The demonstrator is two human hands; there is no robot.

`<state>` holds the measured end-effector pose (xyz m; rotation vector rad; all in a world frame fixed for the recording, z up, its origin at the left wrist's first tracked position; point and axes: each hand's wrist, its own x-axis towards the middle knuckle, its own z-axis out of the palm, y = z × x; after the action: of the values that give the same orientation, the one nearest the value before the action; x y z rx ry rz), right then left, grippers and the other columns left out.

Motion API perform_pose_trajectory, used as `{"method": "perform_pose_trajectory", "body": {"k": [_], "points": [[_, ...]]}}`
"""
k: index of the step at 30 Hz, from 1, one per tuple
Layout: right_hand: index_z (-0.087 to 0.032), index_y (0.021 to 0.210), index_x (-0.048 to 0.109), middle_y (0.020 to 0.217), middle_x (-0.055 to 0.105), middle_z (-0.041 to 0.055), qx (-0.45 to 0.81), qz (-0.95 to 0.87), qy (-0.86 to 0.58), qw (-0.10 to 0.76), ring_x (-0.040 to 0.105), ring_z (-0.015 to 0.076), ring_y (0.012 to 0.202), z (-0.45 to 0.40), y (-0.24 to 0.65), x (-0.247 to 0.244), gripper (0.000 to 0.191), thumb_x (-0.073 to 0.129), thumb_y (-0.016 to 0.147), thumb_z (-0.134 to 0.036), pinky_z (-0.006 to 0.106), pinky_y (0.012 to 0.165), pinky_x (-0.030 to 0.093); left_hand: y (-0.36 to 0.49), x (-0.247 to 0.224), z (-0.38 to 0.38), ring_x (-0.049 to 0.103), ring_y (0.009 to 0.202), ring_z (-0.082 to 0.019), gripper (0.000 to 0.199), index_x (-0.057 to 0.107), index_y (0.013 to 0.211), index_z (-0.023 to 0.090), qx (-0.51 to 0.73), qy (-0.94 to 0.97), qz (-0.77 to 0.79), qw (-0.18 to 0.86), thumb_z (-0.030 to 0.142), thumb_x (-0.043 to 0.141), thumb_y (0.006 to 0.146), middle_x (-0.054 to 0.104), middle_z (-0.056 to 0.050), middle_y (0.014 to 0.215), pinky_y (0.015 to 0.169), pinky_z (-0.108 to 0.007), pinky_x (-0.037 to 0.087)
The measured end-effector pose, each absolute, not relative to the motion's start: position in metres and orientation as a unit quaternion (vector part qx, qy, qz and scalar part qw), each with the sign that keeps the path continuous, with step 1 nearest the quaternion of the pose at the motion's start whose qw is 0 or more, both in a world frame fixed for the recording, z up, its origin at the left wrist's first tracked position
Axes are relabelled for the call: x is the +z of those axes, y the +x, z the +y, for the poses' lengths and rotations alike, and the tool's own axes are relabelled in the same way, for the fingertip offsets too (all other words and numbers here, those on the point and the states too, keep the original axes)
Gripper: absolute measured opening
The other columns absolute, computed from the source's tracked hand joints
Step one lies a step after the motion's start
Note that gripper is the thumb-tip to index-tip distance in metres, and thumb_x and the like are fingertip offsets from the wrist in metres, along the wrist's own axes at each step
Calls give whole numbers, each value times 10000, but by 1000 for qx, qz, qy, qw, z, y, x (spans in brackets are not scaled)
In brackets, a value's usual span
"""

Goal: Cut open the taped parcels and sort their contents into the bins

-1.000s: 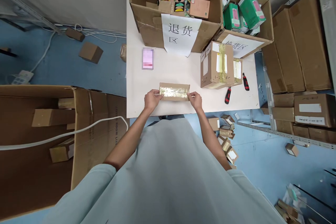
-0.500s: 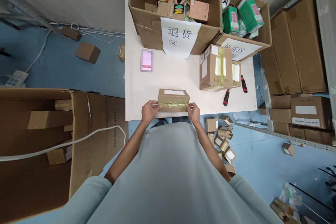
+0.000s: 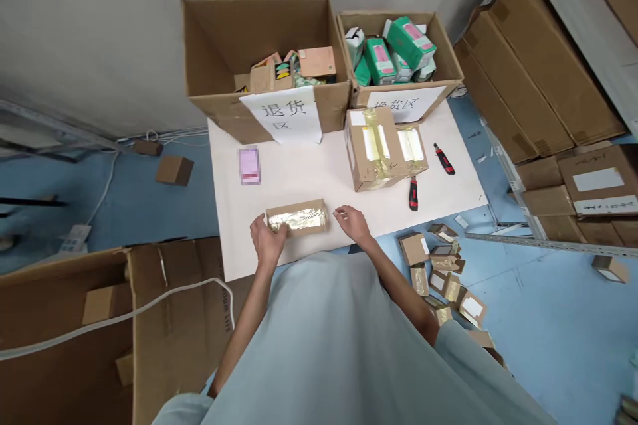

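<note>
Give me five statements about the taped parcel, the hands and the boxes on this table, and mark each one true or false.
1. The left hand grips the end of the small taped parcel. True.
2. The right hand clamps the parcel's other end. False: it is open beside the parcel, apart from it.
3. Two red-and-black cutters lie on the white table near the larger taped box. True.
4. The open carton with green packs stands on the floor. False: it stands at the table's far edge.
5. The parcel lies inside the big labelled carton. False: it lies on the table near the person.
</note>
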<state>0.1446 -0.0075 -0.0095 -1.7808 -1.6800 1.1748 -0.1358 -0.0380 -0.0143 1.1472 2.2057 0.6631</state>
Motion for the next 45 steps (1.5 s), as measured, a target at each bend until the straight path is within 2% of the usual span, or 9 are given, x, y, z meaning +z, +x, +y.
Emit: {"method": "perform_pose_trajectory", "body": {"k": [4, 7, 11, 16, 27, 33, 38, 42, 45], "points": [[-254, 1167, 793, 1172, 852, 79, 368, -567, -655, 337, 822, 239, 1011, 31, 225, 16, 313, 576, 1117, -474, 342, 920, 659, -57, 4, 11, 534, 1572, -359, 646, 582, 1527, 177, 291, 504, 761, 288, 374, 746, 934, 628, -200, 1584, 1367, -523, 378], [-215, 1236, 776, 1261, 810, 143, 286, -545, -689, 382, 773, 281, 1166, 70, 301, 21, 405, 528, 1119, -513, 408, 1053, 636, 8, 7, 59, 573, 1553, -359, 604, 608, 1496, 185, 290, 511, 725, 361, 452, 741, 970, 653, -204, 1582, 1357, -519, 388], [-147, 1459, 669, 1534, 659, 254, 226, -512, -750, 354, 576, 371, 1501, 121, 385, -5, 525, 660, 1024, -442, 568, 1289, 470, 78, 0, 110, 615, 1523, -361, 668, 621, 1484, 168, 288, 466, 696, 464, 511, 782, 934, 663, -239, 1585, 1300, -513, 456], [-158, 1580, 574, 1504, 705, 206, 316, -477, -762, 304, 627, 353, 1450, 152, 424, -46, 658, 667, 1009, -472, 540, 1227, 525, 113, -4, 129, 728, 1347, -325, 654, 684, 1396, 150, 303, 423, 684, 511, 586, 742, 912, 759, -202, 1447, 1166, -441, 573], [-152, 1575, 599, 1479, 707, 209, 367, -552, -697, 275, 662, 341, 1398, 153, 366, -63, 660, 608, 1051, -554, 456, 1177, 537, 59, 9, 112, 761, 1203, -338, 626, 741, 1268, 151, 302, 375, 768, 422, 592, 797, 827, 822, -170, 1314, 1073, -441, 606], [-143, 1420, 719, 1415, 726, 219, 359, -529, -709, 297, 635, 324, 1411, 145, 395, -74, 657, 283, 1160, -560, 482, 1246, 473, 46, 15, 107, 749, 1287, -326, 505, 728, 1296, 140, 308, 346, 794, 394, 486, 739, 928, 788, -205, 1386, 1135, -443, 586], [-58, 1584, 572, 1562, 552, 348, 296, -436, -835, 159, 508, 488, 1502, 105, 431, -99, 778, 734, 930, -447, 592, 1215, 478, 6, 12, 59, 682, 1402, -337, 478, 699, 1338, 141, 328, 369, 835, 242, 479, 614, 1011, 726, -228, 1475, 1262, -499, 493], [-99, 1627, 531, 1481, 626, 297, 313, -428, -840, 116, 646, 456, 1348, 85, 434, -108, 799, 675, 878, -337, 571, 1132, 533, -49, 3, 13, 578, 1522, -369, 516, 668, 1389, 123, 296, 361, 874, 133, 445, 623, 988, 676, -243, 1512, 1347, -540, 396], [-82, 1557, 594, 1352, 717, 253, 319, -429, -834, 136, 721, 408, 1219, 77, 431, -104, 791, 668, 808, -325, 528, 1101, 556, -89, -10, -14, 577, 1521, -410, 572, 644, 1412, 95, 262, 289, 909, 149, 419, 670, 941, 652, -274, 1523, 1340, -584, 407]]}}
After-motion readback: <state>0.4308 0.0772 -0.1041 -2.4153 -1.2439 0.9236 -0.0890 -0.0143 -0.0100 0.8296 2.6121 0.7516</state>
